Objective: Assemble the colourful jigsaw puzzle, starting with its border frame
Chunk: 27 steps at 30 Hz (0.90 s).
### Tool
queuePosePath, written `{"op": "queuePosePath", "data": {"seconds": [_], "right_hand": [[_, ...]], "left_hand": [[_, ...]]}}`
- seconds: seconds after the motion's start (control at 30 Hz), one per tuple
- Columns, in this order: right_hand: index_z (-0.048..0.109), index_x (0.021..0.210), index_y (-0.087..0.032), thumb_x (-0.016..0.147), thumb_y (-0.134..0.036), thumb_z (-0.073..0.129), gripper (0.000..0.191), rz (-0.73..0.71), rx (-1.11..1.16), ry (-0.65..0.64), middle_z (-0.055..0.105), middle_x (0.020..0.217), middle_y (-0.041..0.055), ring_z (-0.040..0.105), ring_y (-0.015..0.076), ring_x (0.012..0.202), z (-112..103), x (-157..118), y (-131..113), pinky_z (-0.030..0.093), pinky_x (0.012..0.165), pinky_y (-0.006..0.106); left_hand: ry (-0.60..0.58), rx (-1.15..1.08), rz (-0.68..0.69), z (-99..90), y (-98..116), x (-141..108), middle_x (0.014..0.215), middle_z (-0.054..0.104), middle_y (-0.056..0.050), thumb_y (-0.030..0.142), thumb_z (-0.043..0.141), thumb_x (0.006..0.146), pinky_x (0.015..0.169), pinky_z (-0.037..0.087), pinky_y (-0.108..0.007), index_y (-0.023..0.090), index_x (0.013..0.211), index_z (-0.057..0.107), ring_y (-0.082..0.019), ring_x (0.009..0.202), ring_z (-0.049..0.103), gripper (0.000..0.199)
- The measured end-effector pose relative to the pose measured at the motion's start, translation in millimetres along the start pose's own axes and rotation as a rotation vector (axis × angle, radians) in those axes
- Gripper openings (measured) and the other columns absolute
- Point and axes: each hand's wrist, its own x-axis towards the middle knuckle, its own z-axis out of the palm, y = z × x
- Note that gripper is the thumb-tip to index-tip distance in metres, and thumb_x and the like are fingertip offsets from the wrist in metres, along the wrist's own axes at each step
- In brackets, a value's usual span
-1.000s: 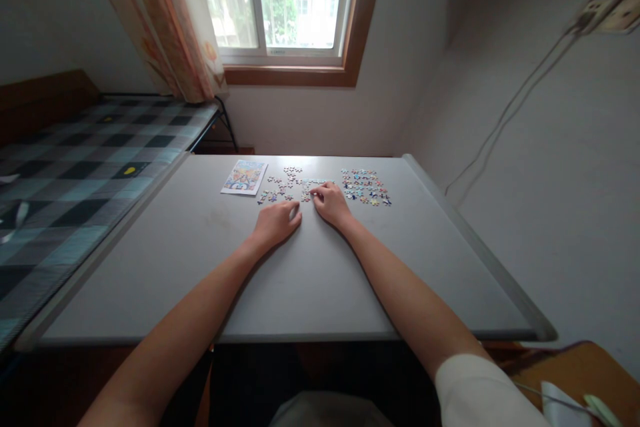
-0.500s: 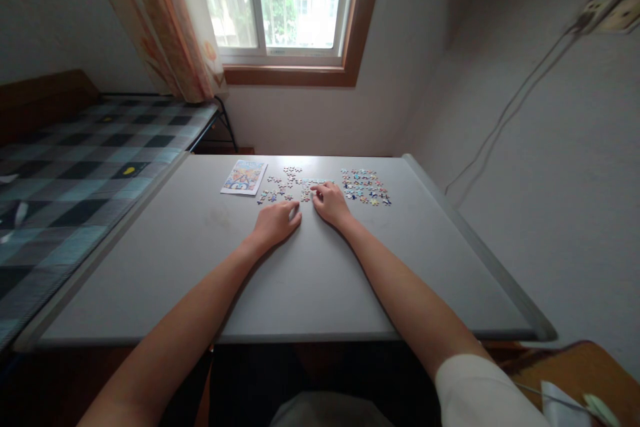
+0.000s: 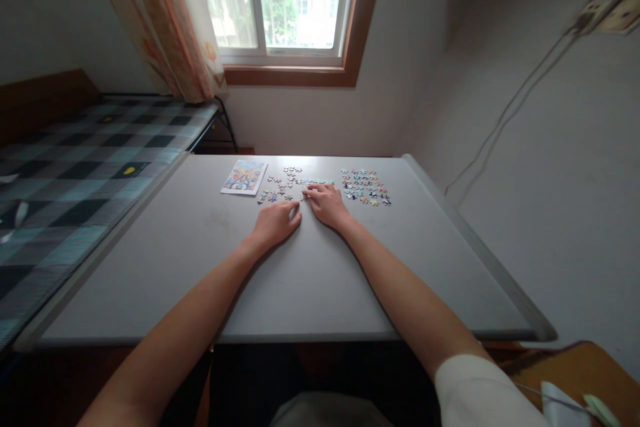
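Small puzzle pieces lie on a white table (image 3: 320,280) in a left group (image 3: 290,177) and a right group (image 3: 365,187). Between them is a partly joined section (image 3: 320,181), partly covered by my right hand (image 3: 325,203). The fingers of that hand reach left over its lower left part, spread a little and touching pieces there; I make out nothing held. My left hand (image 3: 277,221) rests on the table just below the left group, fingers curled and thumb near the index finger. Whether it holds a piece is too small to tell.
A printed picture card (image 3: 244,178) lies left of the pieces. Beyond the table's left edge is a bed with a checked cover (image 3: 100,147). A wall with a hanging cable (image 3: 500,121) stands on the right, and a brown stool (image 3: 590,373) at lower right.
My right hand has shifted slightly left, and its fingers have stretched out flatter over the joined section. My left hand has stayed in place.
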Motion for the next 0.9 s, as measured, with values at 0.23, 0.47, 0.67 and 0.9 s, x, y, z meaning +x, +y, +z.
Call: {"op": "queuePosePath", "data": {"seconds": [0.23, 0.47, 0.67, 0.9], "right_hand": [[0.061, 0.124, -0.027, 0.093, -0.022, 0.041, 0.038, 0.02, 0.038, 0.033, 0.058, 0.132, 0.0031, 0.043, 0.025, 0.119, 1.2, -0.1, 0.6, 0.035, 0.097, 0.043], [0.067, 0.116, -0.027, 0.092, -0.021, 0.042, 0.034, 0.06, 0.052, 0.045, 0.059, 0.13, 0.0029, 0.044, 0.0249, 0.118, 2.5, 0.9, 1.4, 0.036, 0.096, 0.043], [0.068, 0.114, -0.026, 0.091, -0.021, 0.045, 0.033, 0.059, 0.062, 0.052, 0.06, 0.13, 0.0029, 0.045, 0.025, 0.118, 3.0, 0.4, 2.2, 0.036, 0.096, 0.044], [0.068, 0.113, -0.026, 0.091, -0.022, 0.046, 0.032, 0.059, 0.07, 0.063, 0.061, 0.129, 0.003, 0.045, 0.0251, 0.117, 2.6, 0.4, 1.8, 0.037, 0.097, 0.044]], "left_hand": [[-0.021, -0.009, -0.01, -3.8, 2.1, -0.3, 0.101, 0.071, -0.004, 0.037, 0.048, 0.091, 0.077, 0.045, -0.026, 0.024, 0.122, 0.061, -0.019, 0.089, 0.065, 0.036], [-0.011, -0.021, -0.005, -2.8, 1.4, -0.5, 0.099, 0.071, -0.005, 0.037, 0.049, 0.091, 0.077, 0.045, -0.026, 0.024, 0.121, 0.062, -0.02, 0.088, 0.065, 0.035], [-0.006, -0.022, 0.0, -1.3, 0.2, -0.2, 0.099, 0.071, -0.005, 0.037, 0.049, 0.091, 0.077, 0.045, -0.026, 0.024, 0.121, 0.062, -0.019, 0.087, 0.065, 0.035], [-0.009, -0.023, -0.001, -2.3, -0.1, -0.3, 0.099, 0.071, -0.005, 0.037, 0.049, 0.091, 0.077, 0.045, -0.026, 0.024, 0.121, 0.062, -0.019, 0.087, 0.065, 0.036]]}}
